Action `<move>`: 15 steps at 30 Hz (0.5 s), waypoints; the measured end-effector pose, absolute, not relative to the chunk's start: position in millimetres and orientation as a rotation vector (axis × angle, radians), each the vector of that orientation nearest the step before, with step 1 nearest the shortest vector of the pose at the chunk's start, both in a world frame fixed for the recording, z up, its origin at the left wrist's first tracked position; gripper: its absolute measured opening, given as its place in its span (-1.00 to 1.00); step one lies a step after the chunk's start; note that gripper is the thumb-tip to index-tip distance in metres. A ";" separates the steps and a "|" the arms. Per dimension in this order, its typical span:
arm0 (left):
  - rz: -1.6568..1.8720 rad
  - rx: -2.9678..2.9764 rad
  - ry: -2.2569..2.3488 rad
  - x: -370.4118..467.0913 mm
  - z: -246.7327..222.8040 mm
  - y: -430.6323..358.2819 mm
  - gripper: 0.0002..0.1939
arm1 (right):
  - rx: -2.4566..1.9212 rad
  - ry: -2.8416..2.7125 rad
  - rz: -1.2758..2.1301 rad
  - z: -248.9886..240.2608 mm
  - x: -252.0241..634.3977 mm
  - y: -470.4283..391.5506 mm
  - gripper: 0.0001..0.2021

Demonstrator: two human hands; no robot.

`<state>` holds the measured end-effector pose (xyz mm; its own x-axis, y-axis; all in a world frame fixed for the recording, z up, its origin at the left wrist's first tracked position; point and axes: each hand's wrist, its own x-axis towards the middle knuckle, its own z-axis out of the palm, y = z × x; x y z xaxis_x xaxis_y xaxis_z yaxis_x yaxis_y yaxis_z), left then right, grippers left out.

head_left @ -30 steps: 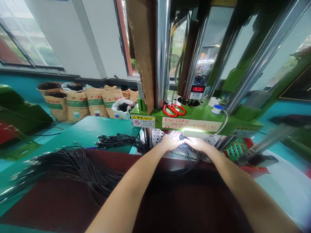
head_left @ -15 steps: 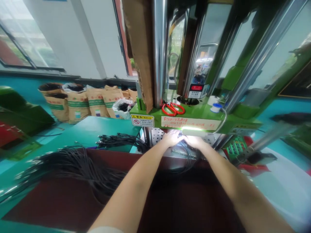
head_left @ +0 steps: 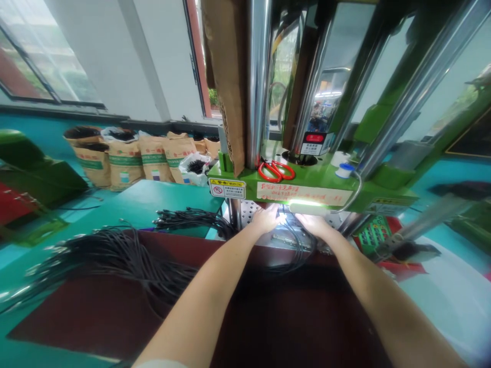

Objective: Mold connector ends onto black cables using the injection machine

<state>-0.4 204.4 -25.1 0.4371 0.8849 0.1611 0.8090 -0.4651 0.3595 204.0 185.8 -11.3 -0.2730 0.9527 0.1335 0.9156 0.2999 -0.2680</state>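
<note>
My left hand reaches under the front of a green press, its fingers stretched forward and partly lost in lamp glare. Across a small gap, my right hand points inward with its fingers extended. Thin black cables run between the hands over the metal work surface and curve toward me. A bright lamp on the press's front edge lights this spot. What the fingertips touch is hard to make out.
Red-handled scissors and a blue-and-white spool lie on the press ledge. Bundles of black cables spread over the left table. Filled paper sacks line the wall. A control panel with buttons stands at right.
My hands were close together over the cables and have now moved apart, left hand leftward and right hand rightward. The cables between them show more clearly. The view shifted slightly.
</note>
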 end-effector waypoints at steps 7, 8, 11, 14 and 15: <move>0.490 2.378 1.497 3.4 -12.0 203.4 -0.36 | -1.708 -2.147 0.207 -7.0 200.4 195.9 -0.65; 0.499 2.369 1.500 4.3 -8.7 200.1 -0.37 | -1.713 -2.124 0.201 -4.6 198.5 197.5 -0.67; 0.591 2.376 1.518 5.9 3.8 175.8 -0.42 | -1.710 -2.075 0.159 4.8 187.7 199.8 -0.72; 0.760 2.459 1.249 -2.2 18.9 124.0 -0.60 | -1.684 -2.055 0.102 14.3 170.1 198.4 -0.70; 0.779 2.472 1.062 -8.6 22.9 101.3 -0.67 | -1.673 -2.051 0.083 17.4 163.7 197.4 -0.71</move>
